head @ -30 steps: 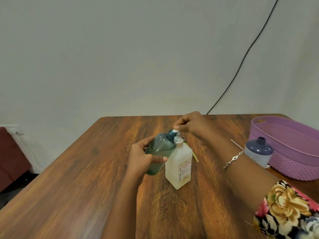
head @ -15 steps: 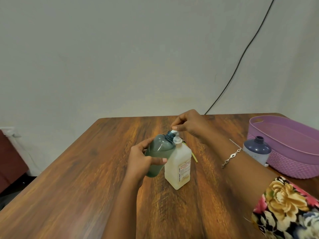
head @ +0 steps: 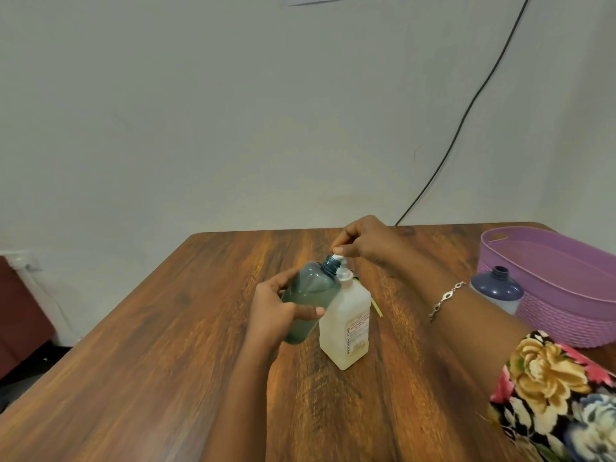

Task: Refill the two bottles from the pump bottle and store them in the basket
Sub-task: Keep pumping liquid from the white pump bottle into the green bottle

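Pump bottle (head: 346, 325) central — basket (head: 566, 315) at right edge of table (head: 133, 361).

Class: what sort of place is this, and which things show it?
Likely a plain room in a home: a wooden table against a plain wall, a purple basket, and a loose cable on the wall.
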Demonstrator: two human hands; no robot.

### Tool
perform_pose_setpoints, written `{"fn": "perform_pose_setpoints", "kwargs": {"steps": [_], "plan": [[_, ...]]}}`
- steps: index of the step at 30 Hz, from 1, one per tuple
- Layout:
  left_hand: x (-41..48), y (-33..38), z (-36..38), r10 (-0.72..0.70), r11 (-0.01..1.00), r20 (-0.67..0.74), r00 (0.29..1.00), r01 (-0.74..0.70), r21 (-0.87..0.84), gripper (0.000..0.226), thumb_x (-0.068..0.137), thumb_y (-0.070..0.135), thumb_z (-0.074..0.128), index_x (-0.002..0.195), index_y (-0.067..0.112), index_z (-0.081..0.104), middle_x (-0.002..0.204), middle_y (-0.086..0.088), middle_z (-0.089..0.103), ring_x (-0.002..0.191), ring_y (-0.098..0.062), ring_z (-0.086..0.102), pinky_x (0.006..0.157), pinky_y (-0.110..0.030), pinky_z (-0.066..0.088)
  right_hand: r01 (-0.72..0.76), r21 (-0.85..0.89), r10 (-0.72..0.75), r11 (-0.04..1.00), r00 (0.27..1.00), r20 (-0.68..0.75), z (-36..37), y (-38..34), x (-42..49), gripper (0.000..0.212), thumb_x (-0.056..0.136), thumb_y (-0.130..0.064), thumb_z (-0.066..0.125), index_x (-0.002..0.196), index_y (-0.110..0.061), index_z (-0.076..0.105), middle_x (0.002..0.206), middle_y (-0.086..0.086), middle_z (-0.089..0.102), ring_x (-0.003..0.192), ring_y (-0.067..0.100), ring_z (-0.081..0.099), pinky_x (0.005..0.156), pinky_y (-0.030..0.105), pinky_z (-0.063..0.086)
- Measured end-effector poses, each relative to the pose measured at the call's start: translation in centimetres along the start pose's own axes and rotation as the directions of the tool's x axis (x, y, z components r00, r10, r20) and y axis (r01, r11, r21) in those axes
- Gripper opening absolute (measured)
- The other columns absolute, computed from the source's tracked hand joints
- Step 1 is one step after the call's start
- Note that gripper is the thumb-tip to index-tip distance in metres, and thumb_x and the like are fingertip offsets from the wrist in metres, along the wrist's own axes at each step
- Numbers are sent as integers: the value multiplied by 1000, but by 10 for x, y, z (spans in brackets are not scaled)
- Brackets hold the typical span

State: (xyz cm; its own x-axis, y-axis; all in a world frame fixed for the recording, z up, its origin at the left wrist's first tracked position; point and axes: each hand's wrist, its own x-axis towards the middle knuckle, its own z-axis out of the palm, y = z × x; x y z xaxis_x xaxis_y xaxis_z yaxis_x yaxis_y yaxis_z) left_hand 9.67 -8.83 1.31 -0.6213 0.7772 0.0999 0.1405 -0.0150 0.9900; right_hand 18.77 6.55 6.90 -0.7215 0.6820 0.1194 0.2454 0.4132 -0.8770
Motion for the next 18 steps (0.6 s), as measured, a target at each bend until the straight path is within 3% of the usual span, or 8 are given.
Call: {"fn": "perform_pose_setpoints", "kwargs": {"steps": [5,10,15,18], "plan": [[0,-3,1,-4,1000,16,1000,4,8,62,59,-8,76,110,23,60,100,11,60,90,-5,53,64,-21,40,18,40,-17,999,999,-34,8,14,-2,12,82,0,64,76,-11,65,78,-1,64,76,10,58,69,23,47],[-2,-7,2,-22,1000,-2,1000,22,10,63,59,-9,76,113,21,61,102,10,60,93,-5,52,66,-24,41,-1,21,2,1000,999,-41,12,18,-1,9,83,-2,64,78,-9,66,79,1,64,74,10,58,67,22,47],[0,2,1,-7,1000,0,1000,7,-4,61,60,-10,75,110,22,61,99,12,59,89,-4,52,65,-23,41,-15,11,15,1000,1000,-6,1,1,1,13,82,2,64,74,-8,66,81,2,65,88,16,60,84,29,48],[2,0,0,-4,1000,-3,1000,4,16,62,59,-9,76,110,23,60,101,10,59,91,-5,52,67,-23,41,10,-16,-10,1000,1000,-4,5,4,0,15,82,0,65,72,-11,66,77,-2,64,83,13,60,85,31,49]]}}
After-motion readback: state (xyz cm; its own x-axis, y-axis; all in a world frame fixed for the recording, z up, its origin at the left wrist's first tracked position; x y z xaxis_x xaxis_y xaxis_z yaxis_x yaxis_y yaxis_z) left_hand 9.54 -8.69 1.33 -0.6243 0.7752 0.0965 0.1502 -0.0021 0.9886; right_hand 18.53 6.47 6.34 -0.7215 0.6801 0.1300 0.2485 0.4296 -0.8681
